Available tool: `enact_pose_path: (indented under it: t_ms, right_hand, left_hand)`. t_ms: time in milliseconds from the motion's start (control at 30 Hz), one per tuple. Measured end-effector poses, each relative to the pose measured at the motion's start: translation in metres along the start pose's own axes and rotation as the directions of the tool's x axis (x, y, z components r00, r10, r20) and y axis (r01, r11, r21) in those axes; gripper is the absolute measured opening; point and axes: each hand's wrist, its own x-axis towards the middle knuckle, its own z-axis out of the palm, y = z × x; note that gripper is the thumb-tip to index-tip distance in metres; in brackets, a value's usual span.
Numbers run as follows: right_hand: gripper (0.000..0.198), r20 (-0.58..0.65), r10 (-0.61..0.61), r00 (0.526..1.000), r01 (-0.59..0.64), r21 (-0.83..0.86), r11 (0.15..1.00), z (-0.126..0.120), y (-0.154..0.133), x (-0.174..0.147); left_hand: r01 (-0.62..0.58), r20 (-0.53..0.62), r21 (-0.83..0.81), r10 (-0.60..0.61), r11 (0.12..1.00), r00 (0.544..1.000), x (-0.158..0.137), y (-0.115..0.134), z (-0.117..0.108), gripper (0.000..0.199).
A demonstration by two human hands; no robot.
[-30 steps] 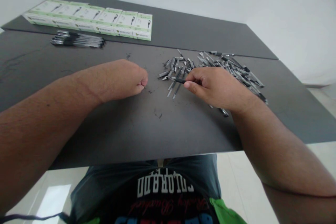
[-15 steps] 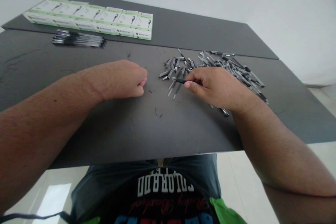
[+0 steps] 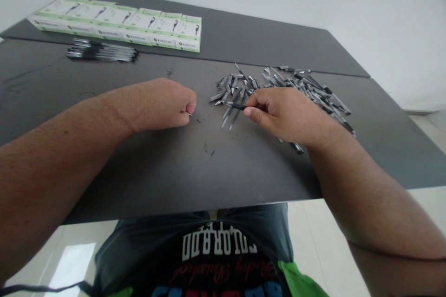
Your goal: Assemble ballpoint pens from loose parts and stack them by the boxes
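Observation:
My right hand (image 3: 282, 113) pinches a pen (image 3: 238, 106) by its black grip, the pale metallic tip pointing left. Loose pen parts (image 3: 322, 97), clear barrels and black pieces among them, lie in a heap around and behind that hand, which covers some of them. To the left, my left hand (image 3: 170, 104) is closed in a fist above the grey table (image 3: 209, 176). A tiny shiny end shows between its thumb and forefinger; the rest of whatever it is stays hidden in the fingers.
Green and white boxes (image 3: 156, 28) with pen pictures stand in a row at the back left. In front of them lies a bundle of pens (image 3: 102, 51) with black grips. Dark ink marks (image 3: 209, 149) spot the table, whose front edge runs close to my lap.
Both hands keep nearly the same place and grip. The view has shifted very slightly, and the shiny end at my left fingers shows a little differently.

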Motion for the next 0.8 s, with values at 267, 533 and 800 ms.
enact_pose_path:
  t_ms: [267,533,800]
  right_hand:
    - [0.031,-0.001,-0.006,1.000,0.006,0.000,1.000,-0.0001,-0.0001,0.0001]
    - [0.032,0.004,-0.014,1.000,0.014,-0.007,1.000,-0.0001,0.0002,-0.0001]
    - [0.031,-0.005,-0.028,1.000,0.028,0.000,1.000,0.0010,0.0011,0.0001]
  left_hand:
    - [0.080,0.117,0.006,-0.080,0.997,0.990,-0.0004,0.0090,-0.0065,0.005]
    - [0.042,0.075,0.022,-0.044,0.999,0.996,-0.0008,0.0069,-0.0026,0.009]
    - [0.086,0.086,-0.018,-0.084,0.996,0.993,0.0014,0.0103,-0.0032,0.010]
